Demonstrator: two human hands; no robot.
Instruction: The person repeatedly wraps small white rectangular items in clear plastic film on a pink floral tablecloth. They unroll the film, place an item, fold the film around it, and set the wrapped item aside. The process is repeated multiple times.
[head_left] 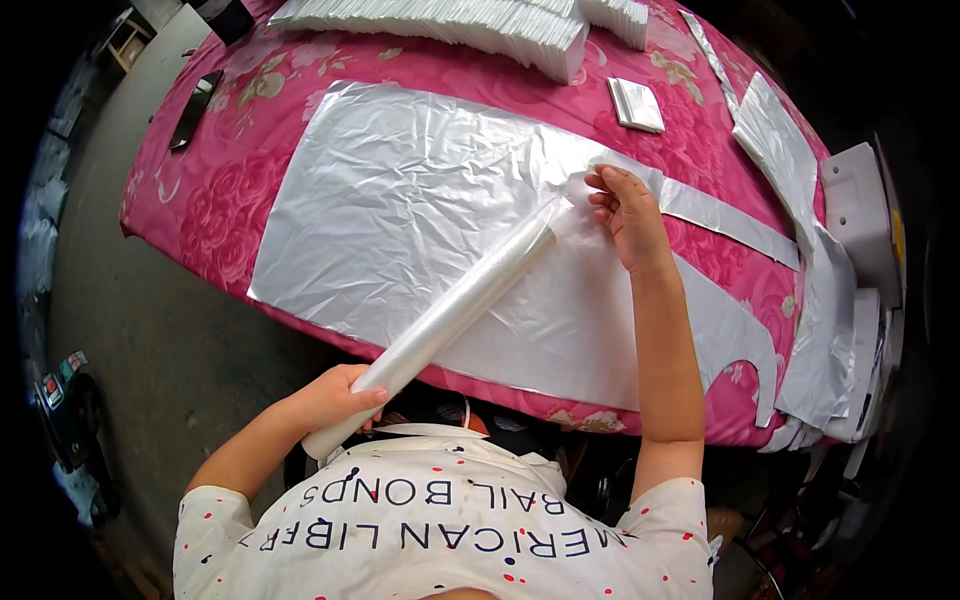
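My left hand (pixel 345 400) is wrapped round the lower end of a long whitish roll of film (pixel 455 300). The roll slants up to the right across a large crinkled silver sheet (pixel 370 190) lying flat on the table. Near the roll's far end, my right hand (pixel 622 205) hovers over the sheet with loosely bent fingers slightly apart. Nothing shows plainly between them. A smooth pale silver sheet (pixel 590 340) lies below the roll, reaching right to a part with a curved cut-out edge.
A pink flowered cloth (pixel 225 230) covers the table. Along the back runs a long row of folded white packets (pixel 460 35), and a small silver stack (pixel 636 105) lies nearer. A phone (pixel 196 110) is at left. Silver strips (pixel 730 222) and white boxes (pixel 860 220) are at right.
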